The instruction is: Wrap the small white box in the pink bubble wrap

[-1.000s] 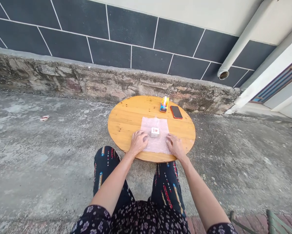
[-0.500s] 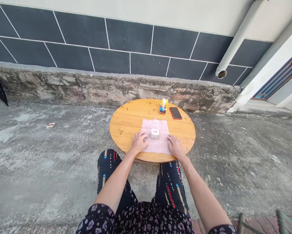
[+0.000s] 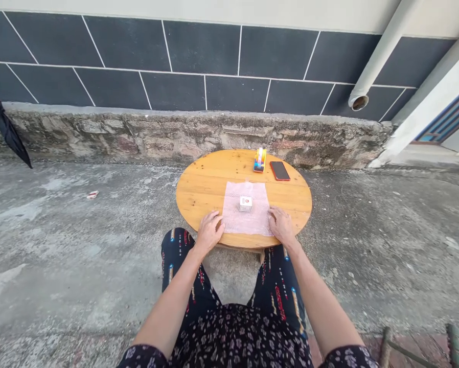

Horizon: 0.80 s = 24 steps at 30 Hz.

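We're watching the small white box sitting near the middle of the frame, resting on the pink wrapping sheet. Just below and to its left, we're seeing the left hand resting at the sheet's left edge, thumb and fingers parted in a loose curve, holding nothing. Lower right of the box, the right hand is curling its fingers at the right edge; whether it's pinching the sheet, we're not able to tell. Above, a tape dispenser and a phone are sharing the wooden table.
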Each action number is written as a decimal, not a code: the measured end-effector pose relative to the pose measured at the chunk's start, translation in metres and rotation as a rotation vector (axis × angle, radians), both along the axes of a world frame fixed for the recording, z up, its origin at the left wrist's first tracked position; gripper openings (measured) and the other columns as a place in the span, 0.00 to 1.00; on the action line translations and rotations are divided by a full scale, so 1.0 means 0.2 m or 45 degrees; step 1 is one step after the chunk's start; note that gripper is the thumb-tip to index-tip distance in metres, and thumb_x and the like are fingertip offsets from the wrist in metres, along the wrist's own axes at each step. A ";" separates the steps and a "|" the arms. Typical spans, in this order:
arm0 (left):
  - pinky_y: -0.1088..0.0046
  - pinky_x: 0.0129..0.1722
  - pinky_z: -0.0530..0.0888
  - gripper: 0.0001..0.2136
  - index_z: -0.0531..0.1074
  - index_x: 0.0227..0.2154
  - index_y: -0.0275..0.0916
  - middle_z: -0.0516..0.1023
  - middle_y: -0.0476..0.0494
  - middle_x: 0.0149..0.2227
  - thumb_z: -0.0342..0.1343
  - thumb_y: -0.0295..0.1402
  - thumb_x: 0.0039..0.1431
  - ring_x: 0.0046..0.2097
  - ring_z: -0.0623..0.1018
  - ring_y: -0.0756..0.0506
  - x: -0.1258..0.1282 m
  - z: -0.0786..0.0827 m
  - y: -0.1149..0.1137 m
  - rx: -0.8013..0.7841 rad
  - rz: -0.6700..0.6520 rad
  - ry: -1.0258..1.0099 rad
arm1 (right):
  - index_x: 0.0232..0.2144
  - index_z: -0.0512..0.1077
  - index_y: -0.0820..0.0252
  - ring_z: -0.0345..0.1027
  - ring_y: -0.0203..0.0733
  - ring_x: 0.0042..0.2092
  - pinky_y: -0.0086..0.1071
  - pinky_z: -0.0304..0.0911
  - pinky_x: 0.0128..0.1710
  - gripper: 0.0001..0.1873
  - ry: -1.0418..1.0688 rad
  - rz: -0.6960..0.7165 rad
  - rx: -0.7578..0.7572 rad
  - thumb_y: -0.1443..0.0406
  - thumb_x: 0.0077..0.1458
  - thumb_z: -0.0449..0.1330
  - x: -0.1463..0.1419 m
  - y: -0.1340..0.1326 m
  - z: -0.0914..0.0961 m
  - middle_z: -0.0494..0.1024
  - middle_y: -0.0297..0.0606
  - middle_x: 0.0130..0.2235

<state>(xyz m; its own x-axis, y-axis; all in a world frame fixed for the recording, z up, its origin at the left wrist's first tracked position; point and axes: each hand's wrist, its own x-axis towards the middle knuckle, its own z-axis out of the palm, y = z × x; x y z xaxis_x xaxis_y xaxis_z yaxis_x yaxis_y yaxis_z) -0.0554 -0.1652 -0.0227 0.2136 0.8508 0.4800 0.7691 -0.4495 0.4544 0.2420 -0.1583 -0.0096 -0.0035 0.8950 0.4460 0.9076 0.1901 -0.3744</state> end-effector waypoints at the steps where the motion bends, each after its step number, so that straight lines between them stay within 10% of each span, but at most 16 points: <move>1: 0.55 0.59 0.64 0.13 0.73 0.45 0.39 0.72 0.38 0.54 0.52 0.32 0.58 0.58 0.68 0.38 0.00 0.00 0.00 0.005 0.007 -0.006 | 0.44 0.73 0.60 0.63 0.48 0.57 0.42 0.54 0.56 0.17 0.008 0.001 0.001 0.70 0.55 0.50 0.00 0.00 0.00 0.73 0.44 0.54; 24: 0.54 0.59 0.66 0.14 0.74 0.43 0.39 0.72 0.39 0.53 0.50 0.26 0.55 0.56 0.70 0.39 0.01 -0.01 0.02 0.021 0.014 -0.049 | 0.54 0.69 0.54 0.59 0.52 0.58 0.45 0.54 0.54 0.21 -0.262 0.007 -0.078 0.57 0.60 0.51 -0.02 -0.02 0.04 0.66 0.43 0.60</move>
